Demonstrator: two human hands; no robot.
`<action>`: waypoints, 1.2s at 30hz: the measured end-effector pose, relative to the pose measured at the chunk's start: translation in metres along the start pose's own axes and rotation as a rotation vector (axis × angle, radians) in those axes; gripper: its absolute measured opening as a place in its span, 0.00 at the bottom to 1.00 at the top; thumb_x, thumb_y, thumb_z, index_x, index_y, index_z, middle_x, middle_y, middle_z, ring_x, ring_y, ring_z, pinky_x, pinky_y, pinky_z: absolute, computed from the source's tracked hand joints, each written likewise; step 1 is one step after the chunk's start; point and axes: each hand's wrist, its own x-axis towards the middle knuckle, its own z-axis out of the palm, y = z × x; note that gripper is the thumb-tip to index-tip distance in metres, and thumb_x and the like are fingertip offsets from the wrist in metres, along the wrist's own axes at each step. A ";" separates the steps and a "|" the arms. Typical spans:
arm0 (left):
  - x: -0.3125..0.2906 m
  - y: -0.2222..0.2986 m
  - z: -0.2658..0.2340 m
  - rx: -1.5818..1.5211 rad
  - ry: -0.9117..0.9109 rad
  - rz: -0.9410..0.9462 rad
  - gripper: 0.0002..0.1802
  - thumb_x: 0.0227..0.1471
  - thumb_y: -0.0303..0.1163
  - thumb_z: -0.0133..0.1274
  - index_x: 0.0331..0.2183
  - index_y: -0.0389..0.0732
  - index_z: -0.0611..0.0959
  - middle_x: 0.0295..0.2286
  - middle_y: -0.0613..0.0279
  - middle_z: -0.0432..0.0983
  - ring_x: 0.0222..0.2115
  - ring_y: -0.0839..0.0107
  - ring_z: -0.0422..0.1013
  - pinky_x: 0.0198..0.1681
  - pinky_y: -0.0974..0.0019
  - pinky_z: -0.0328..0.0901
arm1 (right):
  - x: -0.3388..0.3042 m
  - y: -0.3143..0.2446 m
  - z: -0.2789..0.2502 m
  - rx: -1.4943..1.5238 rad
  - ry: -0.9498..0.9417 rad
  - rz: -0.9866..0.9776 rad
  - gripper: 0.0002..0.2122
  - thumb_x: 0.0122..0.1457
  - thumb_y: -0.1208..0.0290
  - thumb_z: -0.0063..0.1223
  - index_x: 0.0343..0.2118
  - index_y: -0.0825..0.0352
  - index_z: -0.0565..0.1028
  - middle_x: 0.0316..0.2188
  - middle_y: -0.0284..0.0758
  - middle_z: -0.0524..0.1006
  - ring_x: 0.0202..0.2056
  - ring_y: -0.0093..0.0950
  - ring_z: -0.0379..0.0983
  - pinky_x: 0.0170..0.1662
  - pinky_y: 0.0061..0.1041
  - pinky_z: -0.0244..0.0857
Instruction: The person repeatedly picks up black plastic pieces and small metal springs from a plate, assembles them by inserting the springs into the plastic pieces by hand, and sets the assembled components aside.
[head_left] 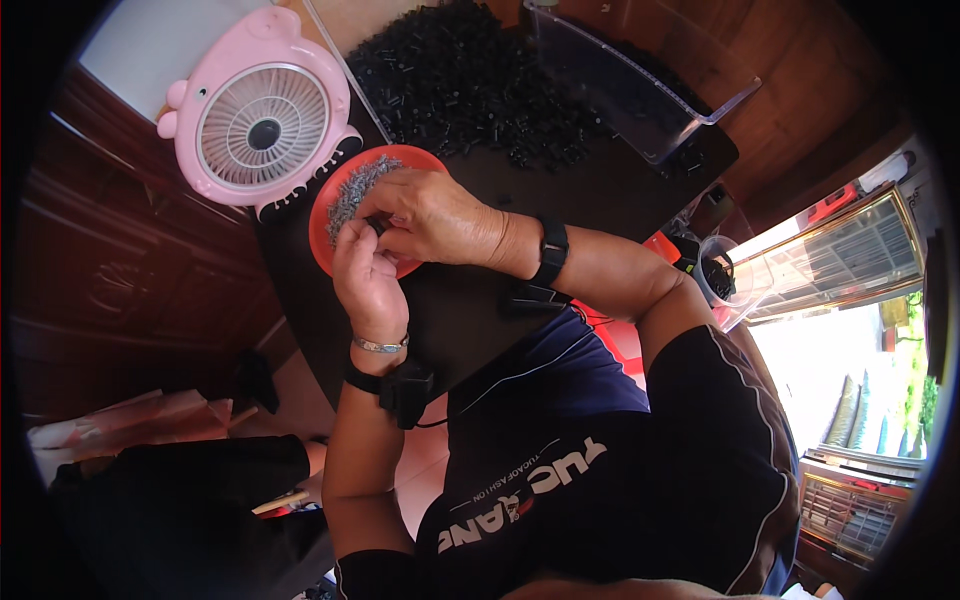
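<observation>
Both my hands meet over a red bowl (433,163) that holds many small grey screw-like pieces (365,180). My left hand (368,280), palm turned up, pinches a small black plastic part (376,226) between its fingertips. My right hand (440,215) comes in from the right, its fingers curled and closed against the same black part and over the grey pieces. Whether its fingertips also hold one of the grey pieces is hidden. The bowl rests on a dark table (450,310).
A large heap of black parts (450,80) covers the far side of the table, beside a clear plastic bin (640,95). At the far left stands a pink fan (265,110). A clear tub (720,270) is on the right. Dark clothing of another person (190,510) shows at lower left.
</observation>
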 end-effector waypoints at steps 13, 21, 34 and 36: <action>0.001 0.009 0.001 0.082 0.148 0.003 0.08 0.54 0.34 0.44 0.31 0.40 0.72 0.24 0.65 0.69 0.23 0.74 0.66 0.28 0.72 0.62 | 0.028 0.003 -0.068 -0.386 0.314 -0.090 0.12 0.41 0.72 0.62 0.32 0.65 0.76 0.27 0.37 0.75 0.29 0.36 0.73 0.32 0.30 0.68; 0.001 0.016 0.006 0.103 0.119 0.019 0.07 0.53 0.33 0.45 0.29 0.40 0.72 0.23 0.65 0.68 0.22 0.75 0.66 0.27 0.73 0.62 | 0.049 0.023 -0.190 -1.097 0.630 0.202 0.22 0.48 0.73 0.53 0.48 0.69 0.68 0.43 0.47 0.70 0.44 0.45 0.66 0.47 0.37 0.62; 0.004 0.014 0.004 0.147 0.120 -0.013 0.06 0.53 0.30 0.44 0.28 0.39 0.72 0.22 0.66 0.68 0.20 0.77 0.65 0.24 0.74 0.61 | -0.053 0.057 -0.095 -0.452 -0.580 0.422 0.12 0.44 0.68 0.58 0.34 0.64 0.77 0.30 0.36 0.77 0.35 0.37 0.74 0.38 0.33 0.66; 0.004 0.014 0.004 0.158 0.128 -0.023 0.06 0.53 0.30 0.44 0.28 0.39 0.72 0.22 0.66 0.68 0.19 0.77 0.65 0.24 0.75 0.61 | -0.057 0.061 -0.091 -0.464 -0.572 0.410 0.11 0.45 0.68 0.57 0.34 0.64 0.77 0.30 0.36 0.77 0.35 0.37 0.73 0.39 0.32 0.66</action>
